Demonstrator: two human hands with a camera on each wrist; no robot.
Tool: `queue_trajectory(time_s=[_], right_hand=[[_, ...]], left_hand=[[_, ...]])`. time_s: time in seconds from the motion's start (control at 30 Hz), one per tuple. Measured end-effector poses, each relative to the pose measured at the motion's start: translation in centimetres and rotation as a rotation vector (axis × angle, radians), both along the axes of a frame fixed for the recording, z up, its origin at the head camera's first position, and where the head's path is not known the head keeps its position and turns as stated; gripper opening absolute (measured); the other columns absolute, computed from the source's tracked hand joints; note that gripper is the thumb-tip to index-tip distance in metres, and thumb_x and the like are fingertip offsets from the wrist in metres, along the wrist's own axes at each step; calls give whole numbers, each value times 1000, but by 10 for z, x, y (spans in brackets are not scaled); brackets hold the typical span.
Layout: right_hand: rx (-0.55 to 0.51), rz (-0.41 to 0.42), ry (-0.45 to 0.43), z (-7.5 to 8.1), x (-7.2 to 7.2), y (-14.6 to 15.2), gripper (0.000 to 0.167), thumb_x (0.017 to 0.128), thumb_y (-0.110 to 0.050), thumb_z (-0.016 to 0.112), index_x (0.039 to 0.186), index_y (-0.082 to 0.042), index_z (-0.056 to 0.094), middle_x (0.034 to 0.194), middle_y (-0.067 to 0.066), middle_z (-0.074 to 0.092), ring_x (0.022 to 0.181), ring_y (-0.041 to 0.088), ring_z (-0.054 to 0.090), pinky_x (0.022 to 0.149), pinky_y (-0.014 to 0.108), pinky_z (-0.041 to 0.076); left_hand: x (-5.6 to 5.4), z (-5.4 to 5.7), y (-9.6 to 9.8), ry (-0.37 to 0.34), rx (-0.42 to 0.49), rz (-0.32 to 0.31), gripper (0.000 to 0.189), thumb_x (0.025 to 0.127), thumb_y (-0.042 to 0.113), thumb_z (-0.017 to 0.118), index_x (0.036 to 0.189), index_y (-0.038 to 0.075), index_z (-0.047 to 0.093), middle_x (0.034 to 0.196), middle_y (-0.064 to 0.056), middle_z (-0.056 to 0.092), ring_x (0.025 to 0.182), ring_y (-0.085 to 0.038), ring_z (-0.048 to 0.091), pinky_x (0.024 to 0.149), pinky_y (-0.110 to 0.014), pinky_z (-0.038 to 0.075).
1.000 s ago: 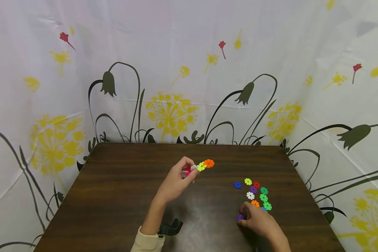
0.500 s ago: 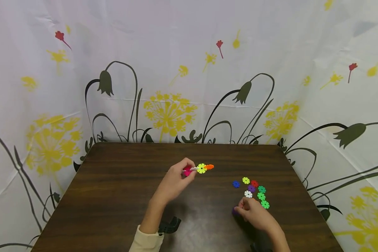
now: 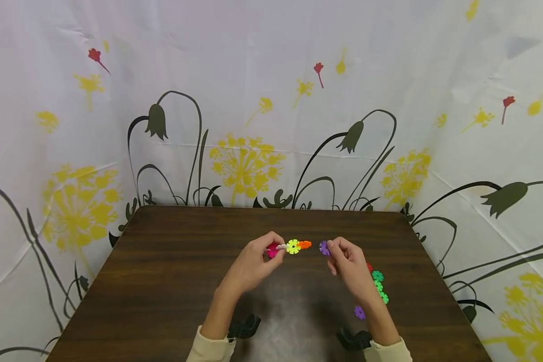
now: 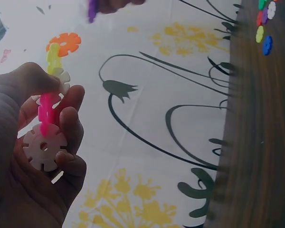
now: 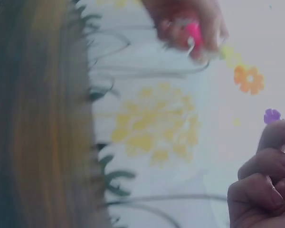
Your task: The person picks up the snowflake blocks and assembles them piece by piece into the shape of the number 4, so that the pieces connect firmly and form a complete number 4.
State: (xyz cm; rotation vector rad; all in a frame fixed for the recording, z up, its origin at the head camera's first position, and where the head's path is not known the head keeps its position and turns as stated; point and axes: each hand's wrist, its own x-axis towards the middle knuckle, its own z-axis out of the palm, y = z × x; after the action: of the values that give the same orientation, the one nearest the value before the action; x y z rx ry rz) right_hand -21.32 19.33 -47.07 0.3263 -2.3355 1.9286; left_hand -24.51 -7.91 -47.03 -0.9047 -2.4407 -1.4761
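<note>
My left hand [image 3: 255,261] grips a chain of interlocking flower discs above the table. In the left wrist view the chain runs from a white disc [image 4: 45,148] in the palm through a pink disc [image 4: 46,111] and another white one to a yellow disc [image 4: 53,59], with an orange disc [image 4: 66,44] at its free end. My right hand [image 3: 350,264] pinches a purple flower disc [image 3: 324,248] between thumb and fingers. A small gap separates the purple disc from the orange end. In the right wrist view the other fingers of this hand are curled.
Loose flower discs lie on the brown table [image 3: 185,281] at the right, among them a green disc [image 3: 377,275] and a purple disc [image 3: 359,312]. My right forearm hides part of this group. A printed curtain [image 3: 271,125] hangs behind the table.
My right hand has picked up a purple disc from the table and brought it up and left toward the chain. My left hand keeps its grip; the chain has turned slightly.
</note>
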Motion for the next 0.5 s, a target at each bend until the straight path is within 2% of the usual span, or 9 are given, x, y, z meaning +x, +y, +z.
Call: queue_trajectory(time_s=[0.07,0.2,0.27,0.33,0.5], right_hand=[[-25,-6,9,8,-2,-8,41,114,-33,56,91,0,53,60,4,49,52,18,42,46,28,32],[-13,9,17,19,-5,-20,42,114,-32,57,90,2,53,59,4,50,50,20,40,44,28,30],[-3,18,22,21,-5,-24,42,114,-31,56,89,3,53,58,4,50,49,23,40,44,28,30],[-7,23,27,21,-5,-26,42,114,-30,56,88,3,53,58,4,50,50,28,40,44,28,31],[-12,28,31,21,-5,-29,41,114,-28,55,90,5,53,58,3,50,51,30,42,45,28,33]], left_hand=[[1,2,-2,7,17,-8,12,103,10,70,105,20,65,84,8,54,71,-9,49,63,-22,44],[2,3,-5,9,46,-29,6,105,13,69,107,18,67,89,9,61,76,-9,56,68,-24,52],[2,3,-7,6,54,-37,1,106,16,68,107,16,68,91,8,64,77,-9,58,71,-24,54],[2,2,-8,1,61,-45,7,107,20,67,108,14,68,91,8,64,77,-10,58,70,-25,55],[2,1,-11,-4,67,-41,5,106,18,68,109,13,68,91,7,65,77,-9,59,71,-25,57]])
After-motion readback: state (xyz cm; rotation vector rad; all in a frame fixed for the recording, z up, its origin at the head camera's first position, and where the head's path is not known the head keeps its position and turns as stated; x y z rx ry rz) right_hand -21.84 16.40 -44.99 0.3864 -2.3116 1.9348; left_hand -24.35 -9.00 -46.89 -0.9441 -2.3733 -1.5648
